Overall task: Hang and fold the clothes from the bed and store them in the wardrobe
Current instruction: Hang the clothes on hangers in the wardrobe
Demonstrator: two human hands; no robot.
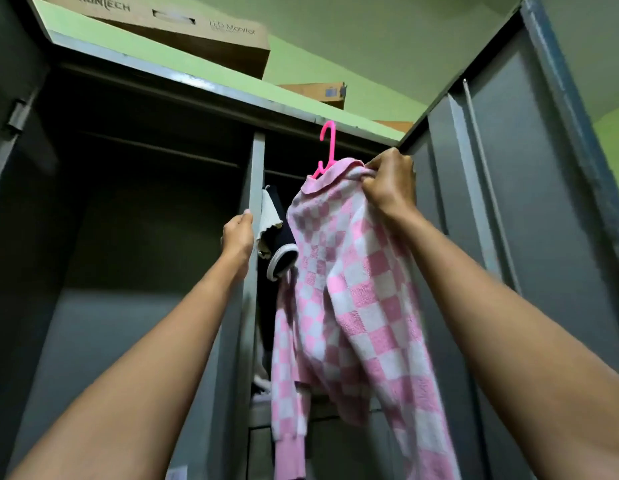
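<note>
The grey metal wardrobe (145, 237) stood open, seen from below, and its centre post (254, 174) divided it into two compartments. To the right of that post, the right hand (391, 181) clenched the bunched shoulder of a pink-and-white checkered sweater (353, 289), just beside the collar. The sweater sat on a pink plastic hanger (328, 147), whose hook rose above the collar to the wardrobe's top edge; whether it had caught on a rail could not be told. The sweater's body and sleeves hung down in front of the compartment right of the post.

The left hand (237, 235) lay against the post itself, thumb touching its left face. Whether the fingers curled round the post was hidden.

Between the post and the sweater hung a navy garment with white trim (278, 244), partly behind the sweater. Left of the post, a dark rail (155, 147) crossed the other compartment. Far right of the post the door (509, 168) stood open. Above the post, on the wardrobe's top, sat a cardboard LED monitor box (197, 32).
</note>
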